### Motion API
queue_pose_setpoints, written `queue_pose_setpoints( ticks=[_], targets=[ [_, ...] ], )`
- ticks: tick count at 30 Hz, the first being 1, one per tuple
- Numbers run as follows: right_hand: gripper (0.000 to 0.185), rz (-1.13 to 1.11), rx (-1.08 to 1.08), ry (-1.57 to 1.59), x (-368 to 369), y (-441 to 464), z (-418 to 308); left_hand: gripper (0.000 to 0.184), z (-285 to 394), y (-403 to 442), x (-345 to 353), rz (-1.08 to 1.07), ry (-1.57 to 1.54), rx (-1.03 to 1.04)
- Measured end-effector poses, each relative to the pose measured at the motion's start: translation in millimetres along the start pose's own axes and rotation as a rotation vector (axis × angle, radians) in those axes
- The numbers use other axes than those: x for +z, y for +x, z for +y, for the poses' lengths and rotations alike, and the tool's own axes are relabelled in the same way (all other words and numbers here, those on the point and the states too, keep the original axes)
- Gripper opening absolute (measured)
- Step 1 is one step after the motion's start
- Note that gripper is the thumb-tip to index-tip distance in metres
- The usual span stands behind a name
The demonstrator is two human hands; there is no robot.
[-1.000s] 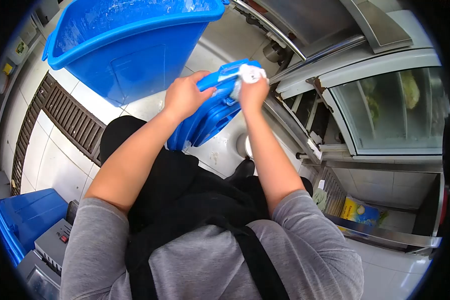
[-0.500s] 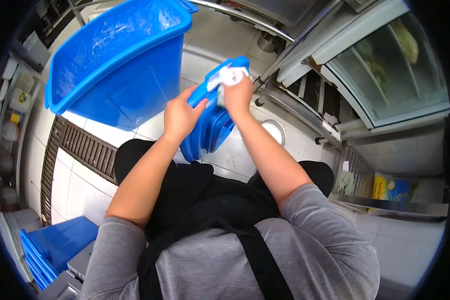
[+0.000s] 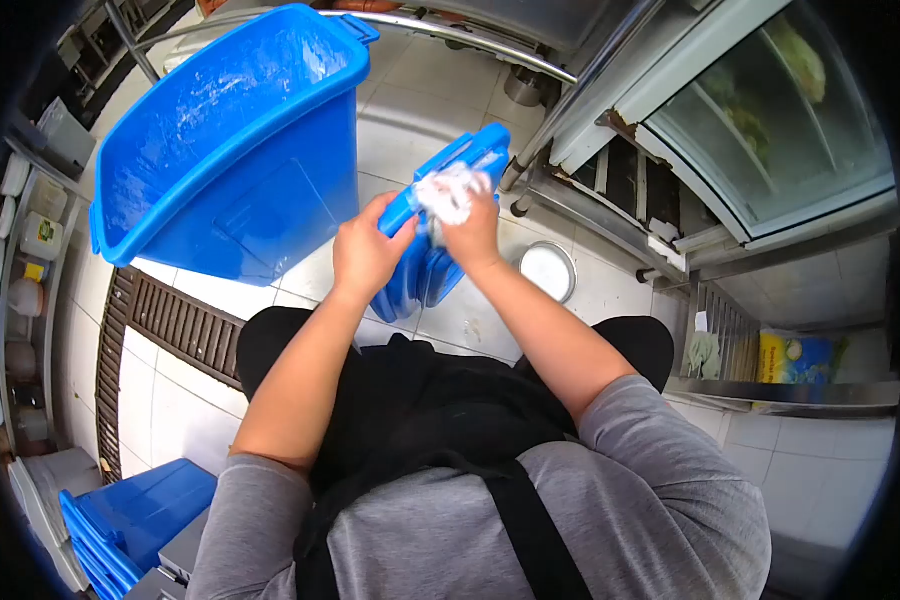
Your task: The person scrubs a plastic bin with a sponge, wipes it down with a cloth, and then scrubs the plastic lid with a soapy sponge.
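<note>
A blue plastic bin lid (image 3: 406,272) is held up on edge in front of my knees, its face wet in places. My left hand (image 3: 366,246) is closed on its near left edge, thumb over the rim. My right hand (image 3: 473,232) grips a white, sudsy cloth (image 3: 450,192) against the lid's upper edge; the fingers are partly hidden and blurred. Left of the lid stands a large blue bin (image 3: 305,215), with suds streaked over its inside walls. On the floor to the right is a round bowl (image 3: 574,275) of whitish liquid.
A glass-door fridge (image 3: 770,130) stands on a metal frame at right. A drain grate (image 3: 185,325) crosses the tiled floor at left. More blue bins or lids (image 3: 150,510) are at lower left, beside a shelf (image 3: 55,300) of containers.
My right hand has slid the cloth a little down and toward me along the lid's edge. My left hand keeps its hold. The whole view has shifted slightly.
</note>
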State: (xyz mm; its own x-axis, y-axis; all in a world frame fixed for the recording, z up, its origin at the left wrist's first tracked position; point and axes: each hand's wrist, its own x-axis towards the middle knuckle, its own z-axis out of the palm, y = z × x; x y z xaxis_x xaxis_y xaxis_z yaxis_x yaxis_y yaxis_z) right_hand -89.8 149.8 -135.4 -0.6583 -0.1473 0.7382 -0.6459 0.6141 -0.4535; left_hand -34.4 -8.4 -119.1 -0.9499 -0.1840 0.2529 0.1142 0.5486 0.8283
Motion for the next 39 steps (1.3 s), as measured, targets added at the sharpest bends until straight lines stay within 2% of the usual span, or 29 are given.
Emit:
queue_pose_setpoints(
  ticks=[1,2,3,5,7,8,9,12,13,15,16,17,20,21,23,24,27,28,29,31,35,37,39],
  targets=[
    [0.019,0.031,0.048,-0.054,-0.9,1.9,11.4,0.035,-1.4,-0.6,0.2,-0.028,-0.021,-0.016],
    [0.016,0.040,0.374,0.143,1.7,11.0,29.3,0.036,-4.3,-0.7,-0.4,-0.018,-0.064,0.023],
    [0.015,0.113,0.419,0.109,-7.4,29.9,30.6,0.036,-5.0,-2.2,0.2,-0.014,-0.073,0.008],
    [0.015,0.114,0.548,0.092,-1.4,28.4,24.8,0.037,-4.7,-1.0,-2.3,-0.043,-0.009,0.034],
    [0.014,0.105,0.232,-0.031,10.6,-1.2,-9.1,0.037,-2.7,1.5,-7.4,-0.071,-0.030,0.022],
    [0.011,0.095,-0.029,0.003,7.7,2.7,-30.3,0.038,-2.6,2.8,-9.0,-0.108,-0.045,0.018],
    [0.011,0.084,-0.035,0.005,9.6,5.7,-25.4,0.038,-3.4,2.9,-8.8,-0.100,-0.050,0.010],
    [0.009,0.134,0.684,0.292,7.8,35.2,8.4,0.036,-7.3,0.4,-6.3,-0.073,-0.057,0.006],
    [0.009,0.174,0.644,0.307,7.9,39.7,10.1,0.037,-9.6,-2.6,-4.7,-0.062,-0.066,0.023],
    [0.012,0.114,0.491,0.106,20.7,12.2,-8.0,0.037,-10.9,1.8,-5.3,-0.033,-0.085,0.046],
    [0.016,0.083,0.152,0.017,18.8,5.2,-23.9,0.037,-12.1,1.5,-7.6,-0.044,-0.076,0.046],
    [0.014,0.076,0.116,0.077,19.5,6.9,-27.6,0.037,-13.1,1.5,-8.8,-0.052,-0.066,0.047],
    [0.010,0.174,0.634,0.268,18.5,38.0,-8.9,0.038,-13.0,-0.3,-7.8,-0.059,-0.083,0.005],
    [0.010,0.142,0.671,0.257,16.4,46.4,-9.9,0.038,-14.0,-2.9,-9.2,-0.065,-0.079,0.000],
    [0.008,0.006,0.408,0.065,25.1,25.6,-19.2,0.039,-14.3,-0.8,-12.3,-0.074,-0.099,-0.008],
    [0.012,-0.003,0.131,-0.007,23.2,14.6,-28.4,0.039,-15.4,-0.3,-13.4,-0.069,-0.099,-0.010],
    [0.017,-0.087,0.131,-0.152,12.6,29.3,-0.1,0.038,-20.4,-1.6,-15.3,-0.070,-0.100,0.029],
    [0.021,-0.050,0.344,-0.168,10.8,41.1,20.7,0.038,-18.9,-2.1,-15.6,-0.073,-0.081,0.012],
    [0.020,-0.031,0.328,-0.181,3.0,53.7,36.0,0.038,-17.3,-3.2,-16.0,-0.078,-0.063,-0.004],
    [0.021,-0.027,0.445,0.074,-5.3,60.1,48.5,0.038,-16.1,-2.7,-18.6,-0.097,-0.061,0.003],
    [0.026,-0.132,0.301,0.030,-22.6,47.6,16.8,0.038,-13.5,-3.1,-22.6,-0.116,-0.062,-0.002],
    [0.028,-0.134,0.140,-0.145,-23.4,40.4,17.7,0.038,-14.7,-1.2,-21.7,-0.116,-0.065,-0.013],
    [0.025,-0.149,0.214,-0.089,-29.6,40.4,18.9,0.038,-15.7,-1.2,-21.8,-0.123,-0.066,-0.013]
  ],
)
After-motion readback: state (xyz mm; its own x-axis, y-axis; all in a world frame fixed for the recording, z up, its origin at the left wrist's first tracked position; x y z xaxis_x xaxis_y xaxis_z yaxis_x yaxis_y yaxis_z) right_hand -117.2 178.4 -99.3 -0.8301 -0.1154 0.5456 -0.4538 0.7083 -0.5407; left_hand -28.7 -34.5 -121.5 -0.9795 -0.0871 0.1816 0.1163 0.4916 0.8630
